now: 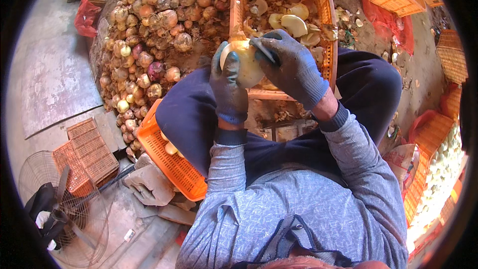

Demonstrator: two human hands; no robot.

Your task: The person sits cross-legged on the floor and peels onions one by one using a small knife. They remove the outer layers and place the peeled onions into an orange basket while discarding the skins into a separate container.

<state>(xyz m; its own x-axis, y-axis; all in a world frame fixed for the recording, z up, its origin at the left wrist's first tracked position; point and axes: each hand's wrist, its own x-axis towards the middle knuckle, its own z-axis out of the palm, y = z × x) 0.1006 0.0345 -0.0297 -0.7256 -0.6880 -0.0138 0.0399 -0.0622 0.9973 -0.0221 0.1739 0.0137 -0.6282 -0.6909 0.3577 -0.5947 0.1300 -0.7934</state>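
pale peeled onion (245,64) gripped in our left hand (228,85), held over front rim of orange crate (326,30). right hand (294,67) closed on knife (262,50) – blade at onion's upper right. we judge peeling mid-way; next needs shallow cut, slow turn. onion near round – axis, pointing unclear.

Both forearms, in grey-blue knit sleeves, rose from the lower edge and converged ahead of the body. The left hand (228,82), in a dark blue glove, was curled with fingers upward in a grip. The right hand (294,67), gloved alike, was closed, knuckles uppermost, just beside the left.
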